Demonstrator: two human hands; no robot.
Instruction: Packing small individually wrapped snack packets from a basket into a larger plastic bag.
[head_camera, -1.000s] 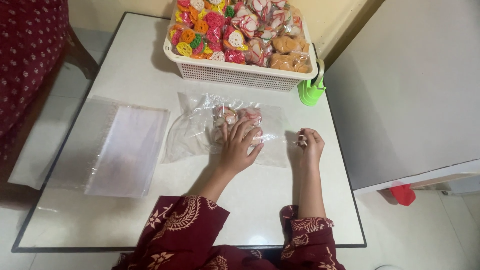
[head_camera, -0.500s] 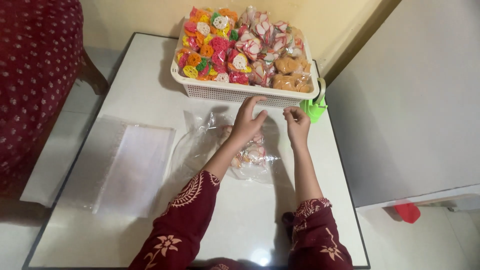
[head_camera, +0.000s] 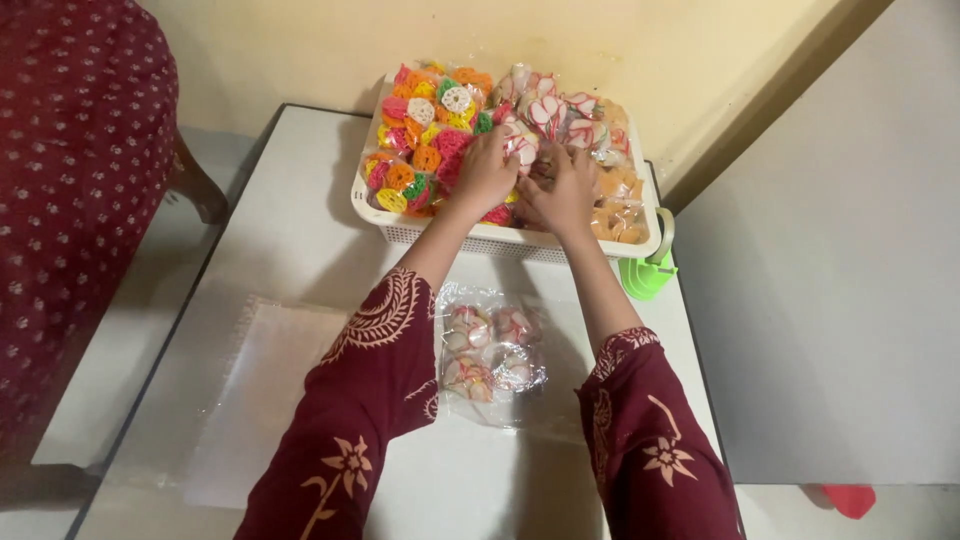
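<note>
Reaching into the far white basket, both hands are right in among the packed snacks: the left hand has its fingers curled down onto the small packets of red-and-white crackers, and the right hand sits just beside it, touching, fingers bent over the same cluster, though whether either has a packet properly gripped I cannot tell. Colourful ring crackers fill the basket's left side, brownish packets the right. Nearer on the white table, between the sleeves, lies a clear bag with a few red-and-white packets inside, its mouth seemingly unsealed, so by my reading it is partly filled. A stack of empty clear bags waits at the left, a green tape dispenser beside the basket's right corner.
</note>
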